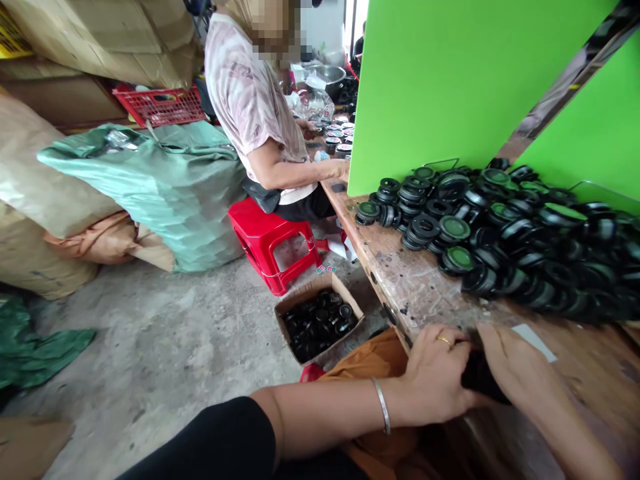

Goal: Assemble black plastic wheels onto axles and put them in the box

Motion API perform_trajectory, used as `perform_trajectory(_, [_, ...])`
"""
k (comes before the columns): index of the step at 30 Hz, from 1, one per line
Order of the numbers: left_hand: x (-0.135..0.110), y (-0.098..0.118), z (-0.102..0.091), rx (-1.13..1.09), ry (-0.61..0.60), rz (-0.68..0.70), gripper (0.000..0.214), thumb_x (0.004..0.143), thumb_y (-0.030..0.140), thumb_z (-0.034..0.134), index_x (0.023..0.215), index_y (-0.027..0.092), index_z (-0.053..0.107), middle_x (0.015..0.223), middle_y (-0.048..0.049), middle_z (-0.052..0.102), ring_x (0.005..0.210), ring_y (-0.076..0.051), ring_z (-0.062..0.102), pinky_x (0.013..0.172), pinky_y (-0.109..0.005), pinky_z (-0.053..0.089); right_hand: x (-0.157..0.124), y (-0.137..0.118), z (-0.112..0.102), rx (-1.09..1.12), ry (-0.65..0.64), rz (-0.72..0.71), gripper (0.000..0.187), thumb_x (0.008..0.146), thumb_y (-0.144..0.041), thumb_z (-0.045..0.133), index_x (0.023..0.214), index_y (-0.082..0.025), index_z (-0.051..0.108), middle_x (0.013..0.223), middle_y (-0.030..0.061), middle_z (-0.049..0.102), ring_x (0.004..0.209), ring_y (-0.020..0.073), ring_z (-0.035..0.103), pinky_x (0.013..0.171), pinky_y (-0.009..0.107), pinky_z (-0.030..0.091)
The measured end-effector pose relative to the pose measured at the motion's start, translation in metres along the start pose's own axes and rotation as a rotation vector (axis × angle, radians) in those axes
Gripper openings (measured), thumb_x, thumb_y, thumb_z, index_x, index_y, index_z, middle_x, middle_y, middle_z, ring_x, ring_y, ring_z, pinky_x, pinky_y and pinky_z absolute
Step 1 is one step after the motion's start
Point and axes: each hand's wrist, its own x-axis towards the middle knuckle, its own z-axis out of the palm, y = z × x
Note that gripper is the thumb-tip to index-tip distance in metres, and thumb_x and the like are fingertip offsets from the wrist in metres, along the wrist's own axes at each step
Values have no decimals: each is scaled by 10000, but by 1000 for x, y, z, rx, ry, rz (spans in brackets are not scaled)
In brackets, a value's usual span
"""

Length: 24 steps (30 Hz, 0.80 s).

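At the front edge of the wooden table, my left hand, with a ring and a bracelet, has its fingers curled around a dark object. My right hand bends over the same object from the other side. Between the two hands shows a black part; its shape is mostly covered by my fingers. Just beyond my hands lies a big heap of black round plastic parts, some with clear or green-looking faces. A small white slip lies beside my right hand.
Green panels rise behind the heap on the wooden table. To the left, another person sits on a red stool at the table. A cardboard box of black parts and stuffed sacks stand on the floor.
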Motion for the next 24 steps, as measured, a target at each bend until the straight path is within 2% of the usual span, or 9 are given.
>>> perform_trajectory(3, [-1, 0, 1, -4, -2, -6, 695, 740, 635, 652, 1223, 140, 580, 1211, -109, 585, 1136, -260, 483, 1050, -376, 387, 10, 1, 7, -112, -7, 39, 476, 964, -390, 245, 1027, -123, 634, 909, 187, 689, 883, 322, 641, 735, 413, 465])
perform_trajectory(5, [-2, 1, 2, -8, 5, -24, 706, 738, 627, 658, 1247, 146, 565, 1220, -101, 582, 1136, -258, 482, 1054, -373, 385, 11, -4, 11, -223, 19, 33, 456, 955, -379, 268, 1121, -119, 604, 938, 197, 669, 893, 346, 627, 720, 427, 454])
perform_trajectory(9, [-3, 0, 8, 2, 27, -69, 712, 697, 589, 709, 1254, 172, 559, 1228, -96, 571, 1136, -270, 474, 1040, -397, 393, 9, -18, 13, -392, 16, 26, 372, 937, -347, 347, 1149, -141, 574, 915, 183, 635, 820, 352, 615, 639, 396, 425])
perform_trajectory(14, [-2, -9, 24, 25, 69, -68, 733, 617, 535, 758, 1248, 223, 555, 1180, -81, 586, 1057, -286, 502, 955, -448, 421, 9, -21, 16, -384, 65, 47, 305, 941, -337, 343, 1023, -155, 574, 818, 136, 628, 775, 329, 604, 654, 392, 426])
perform_trajectory(17, [2, -13, 30, 42, 71, -75, 770, 558, 521, 784, 1222, 196, 567, 1139, -104, 598, 1010, -309, 513, 932, -491, 420, 12, -18, 20, -229, 55, 80, 355, 945, -411, 315, 904, -170, 572, 820, 142, 641, 812, 329, 606, 709, 416, 449])
perform_trajectory(19, [4, -11, 27, 9, 73, -86, 741, 526, 504, 809, 1162, 189, 596, 1119, -107, 609, 999, -316, 518, 931, -507, 421, 13, -16, 19, 23, 88, 138, 413, 940, -469, 291, 892, -174, 577, 875, 145, 663, 880, 319, 614, 782, 428, 466])
perform_trajectory(21, [3, -4, 15, -81, 83, -95, 715, 496, 473, 844, 1117, 201, 619, 1129, -98, 609, 1017, -309, 524, 933, -486, 438, 8, -18, 12, 324, 171, 222, 456, 926, -514, 287, 947, -176, 593, 982, 137, 680, 962, 298, 621, 856, 423, 471])
perform_trajectory(24, [-5, 7, -22, -238, 128, -146, 731, 475, 397, 890, 1133, 215, 627, 1159, -93, 585, 1058, -275, 539, 940, -410, 475, -17, -22, -5, 600, 295, 334, 494, 899, -571, 322, 1039, -198, 613, 1105, 101, 678, 1049, 275, 620, 914, 401, 469])
